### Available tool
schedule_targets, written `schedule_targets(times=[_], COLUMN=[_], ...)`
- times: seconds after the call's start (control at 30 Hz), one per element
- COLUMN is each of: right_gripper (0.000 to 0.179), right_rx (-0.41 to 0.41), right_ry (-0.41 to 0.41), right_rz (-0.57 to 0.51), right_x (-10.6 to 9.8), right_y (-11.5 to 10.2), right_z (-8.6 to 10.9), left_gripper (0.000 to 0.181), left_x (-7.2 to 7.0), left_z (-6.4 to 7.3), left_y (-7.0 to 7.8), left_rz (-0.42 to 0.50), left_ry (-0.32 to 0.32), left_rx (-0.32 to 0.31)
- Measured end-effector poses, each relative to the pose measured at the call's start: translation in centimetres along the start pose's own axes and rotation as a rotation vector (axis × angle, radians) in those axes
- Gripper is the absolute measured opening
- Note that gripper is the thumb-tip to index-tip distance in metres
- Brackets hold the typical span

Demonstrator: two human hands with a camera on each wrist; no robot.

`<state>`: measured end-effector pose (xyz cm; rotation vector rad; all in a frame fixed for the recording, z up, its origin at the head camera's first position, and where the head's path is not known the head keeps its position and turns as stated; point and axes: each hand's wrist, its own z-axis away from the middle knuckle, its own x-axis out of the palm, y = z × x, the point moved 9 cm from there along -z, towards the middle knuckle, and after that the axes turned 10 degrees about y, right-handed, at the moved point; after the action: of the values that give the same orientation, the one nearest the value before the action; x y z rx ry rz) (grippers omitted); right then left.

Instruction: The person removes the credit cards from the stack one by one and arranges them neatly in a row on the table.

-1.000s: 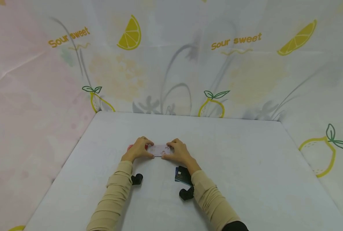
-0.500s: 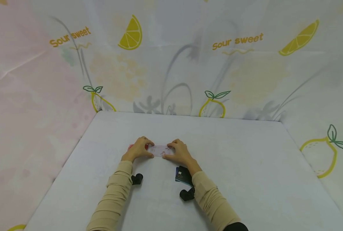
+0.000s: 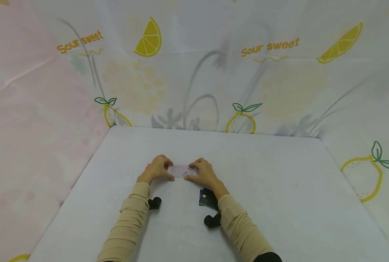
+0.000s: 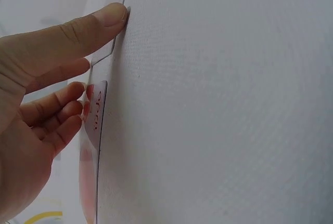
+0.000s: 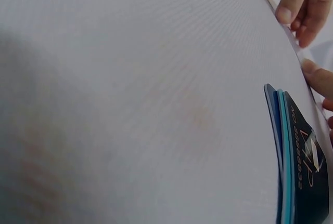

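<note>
On the white table lies a pale pink printed card (image 3: 180, 171), lengthwise between both hands. My left hand (image 3: 155, 169) spans its left end, thumb on the near long edge and fingers at the far edge. The right hand (image 3: 202, 172) grips the other end the same way, with that end partly hidden. Under the left hand's fingers shows a second card with red print (image 4: 95, 110), reading "open". A small stack of dark cards (image 3: 208, 199), the top one marked VIP, lies by the right wrist; the right wrist view shows the stack's dark and teal edges (image 5: 283, 151).
Black wrist devices (image 3: 155, 203) jut from beside both sleeves. The white tabletop (image 3: 279, 189) extends around the arms. Behind and at the sides hangs a cloth backdrop (image 3: 194, 72) with lemon prints.
Over the last second the left hand has shifted very slightly left, its fingers a little looser at the card's end. The right hand and the dark stack stay put.
</note>
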<state>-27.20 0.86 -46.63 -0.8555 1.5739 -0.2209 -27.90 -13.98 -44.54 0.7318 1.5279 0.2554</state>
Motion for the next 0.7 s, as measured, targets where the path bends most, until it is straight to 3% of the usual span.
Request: schedule_targets(times=[0.37,0.7], right_gripper=[0.051,0.047], right_rx=[0.017,0.021], right_ry=[0.005,-0.041], right_rz=[-0.032,0.013], right_x=[-0.24,0.30], right_y=[0.01,-0.21], right_z=[0.04,-0.22], left_gripper=[0.053,0.048], left_x=[-0.07,-0.16], left_z=[0.13,0.23], left_y=[-0.51,-0.67], left_rz=[0.014,0.022], left_ry=[0.005,0.023], left_rx=[-0.017,-0.010])
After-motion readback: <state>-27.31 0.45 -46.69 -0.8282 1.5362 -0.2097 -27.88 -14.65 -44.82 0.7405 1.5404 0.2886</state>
